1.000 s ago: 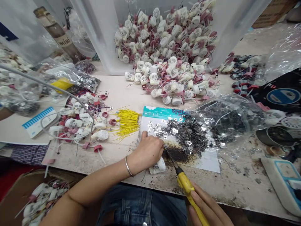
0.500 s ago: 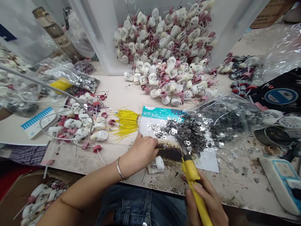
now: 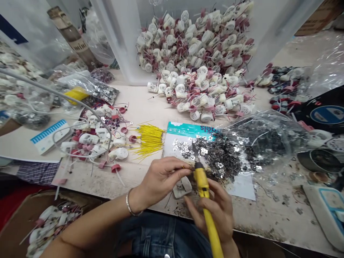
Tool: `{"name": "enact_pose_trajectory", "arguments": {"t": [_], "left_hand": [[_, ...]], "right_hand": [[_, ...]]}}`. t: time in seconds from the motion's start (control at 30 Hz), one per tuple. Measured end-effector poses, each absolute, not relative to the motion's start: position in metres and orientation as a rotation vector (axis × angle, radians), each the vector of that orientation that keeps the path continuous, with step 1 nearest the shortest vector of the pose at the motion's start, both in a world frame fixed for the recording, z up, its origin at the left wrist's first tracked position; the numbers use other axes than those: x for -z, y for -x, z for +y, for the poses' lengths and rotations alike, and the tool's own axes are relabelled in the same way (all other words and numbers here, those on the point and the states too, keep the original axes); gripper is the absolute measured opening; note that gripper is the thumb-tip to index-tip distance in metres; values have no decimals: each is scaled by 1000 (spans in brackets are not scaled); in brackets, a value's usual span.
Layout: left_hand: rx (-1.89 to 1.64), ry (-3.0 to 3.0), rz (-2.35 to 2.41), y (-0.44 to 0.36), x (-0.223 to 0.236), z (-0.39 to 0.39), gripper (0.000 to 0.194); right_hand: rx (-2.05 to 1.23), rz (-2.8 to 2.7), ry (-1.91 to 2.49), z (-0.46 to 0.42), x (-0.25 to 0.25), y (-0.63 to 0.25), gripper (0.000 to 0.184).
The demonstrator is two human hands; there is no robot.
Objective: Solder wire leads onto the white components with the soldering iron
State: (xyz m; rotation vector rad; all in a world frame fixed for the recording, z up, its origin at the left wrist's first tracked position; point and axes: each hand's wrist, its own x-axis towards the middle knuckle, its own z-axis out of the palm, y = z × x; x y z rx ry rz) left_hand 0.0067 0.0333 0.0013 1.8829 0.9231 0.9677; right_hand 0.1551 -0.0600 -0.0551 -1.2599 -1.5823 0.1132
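Observation:
My right hand (image 3: 217, 209) is wrapped around a yellow-handled soldering iron (image 3: 200, 179), its dark tip angled up over the pile of small metal pieces (image 3: 221, 154). My left hand (image 3: 163, 179) is closed in a pinch just left of the iron. Between its thumb and forefinger a bit of thin yellow wire shows; most of it is hidden. Below the left fingertips, a white plastic part (image 3: 182, 187) lies on the table, partly covered by the hands. Left of the metal pieces lies a bundle of yellow wires (image 3: 150, 141).
A translucent bin (image 3: 125, 46) of white and pink parts stands behind, with more spilling out in front. Left are a wire loop (image 3: 110, 134) and loose parts. On the right are a clear plastic bag (image 3: 268, 132), a metal cup (image 3: 313, 157) and a power strip (image 3: 324, 211).
The soldering iron has moved left and turned more upright, close to my left hand. My left hand has shifted, its thumb and forefinger now stretched forward in a pinch. The view has shifted slightly.

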Motion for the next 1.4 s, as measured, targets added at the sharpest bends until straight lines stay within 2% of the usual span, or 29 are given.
{"name": "enact_pose_trajectory", "arguments": {"t": [0.1,0.27,0.37,0.47,0.57,0.7,0.9,1.07,1.23,1.33,1.4], "left_hand": [[-924,-2267,903,20,-4,33,15],[-419,-2691,552,41,1,13,25],[-450,-2481,601,30,11,3,21],[-643,-1998,900,15,20,0,18],[-631,-1690,1096,8,25,-1,13],[-577,-1804,1048,8,29,-2,14],[-500,-1808,1038,8,22,-1,16],[-437,-1813,1108,9,20,-3,14],[-562,-2074,1213,13,31,-16,17],[-470,-2067,1248,13,33,-17,14],[-410,-1998,1253,12,30,-15,12]], "right_hand": [[-132,-1603,1335,-58,62,-152,16],[-176,-1384,1484,-51,60,-155,20],[-149,-1358,1495,-48,61,-157,20],[-94,-1437,1466,-48,65,-159,19],[-119,-1524,1423,-51,64,-158,16],[-295,-1406,1379,-54,58,-148,22],[-191,-1314,1354,-58,55,-133,23],[-371,-1367,1275,-61,53,-134,21],[-223,-1325,1292,-67,44,-150,20],[-163,-1484,1257,-88,40,-164,24],[-195,-1557,1391,-108,40,-173,21]]}}
